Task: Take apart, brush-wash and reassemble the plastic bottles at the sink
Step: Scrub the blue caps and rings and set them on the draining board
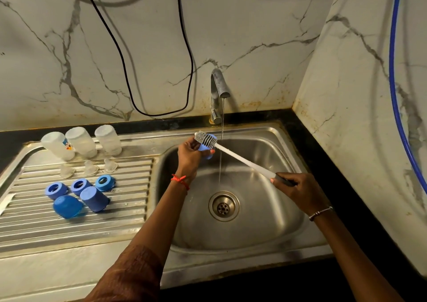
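Note:
My left hand [189,156] grips a blue bottle cap [206,151] over the sink basin [265,220]. My right hand [297,189] holds the dark handle of a long white bottle brush [242,159], whose grey bristle head [204,138] lies against the cap. On the draining board [76,223] three clear bottle bodies [82,142] stand upside down, with three clear teats [89,168] in front of them. Nearer me lie three blue collar rings [79,186] and two blue caps [94,198].
A steel tap [218,89] at the back runs a thin stream of water just right of the brush head, down to the drain [223,206]. A black cable [161,114] hangs on the marble wall. A blue hose [395,93] runs down the right wall.

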